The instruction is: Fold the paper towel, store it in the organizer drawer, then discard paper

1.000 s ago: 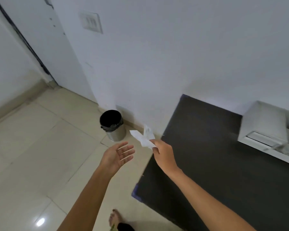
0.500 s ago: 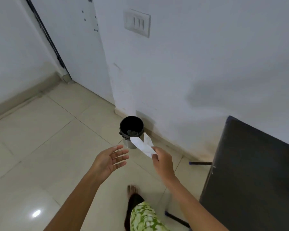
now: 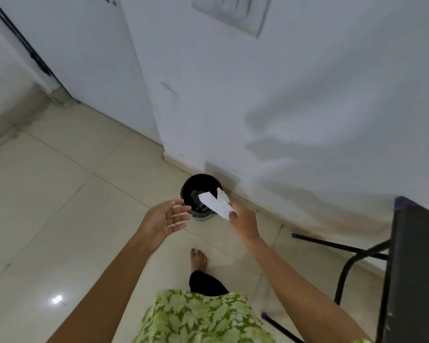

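My right hand (image 3: 243, 222) pinches a crumpled white piece of paper (image 3: 216, 203) by one end. The paper hangs over the open mouth of a small round bin (image 3: 191, 186) with a black liner that stands on the floor against the wall. My left hand (image 3: 162, 219) is held out just left of the bin, palm up, fingers spread and holding nothing. The organizer drawer is out of view.
A dark table (image 3: 419, 256) with thin black metal legs (image 3: 344, 266) stands at the right edge. A white wall with a switch plate (image 3: 233, 13) rises behind the bin. My bare foot (image 3: 198, 259) rests on the cream tile floor (image 3: 47, 206) below the bin.
I have stepped closer to the bin, leaving the table to the right. My right hand has carried the paper from beside the bin to over its opening. The left hand stays open.
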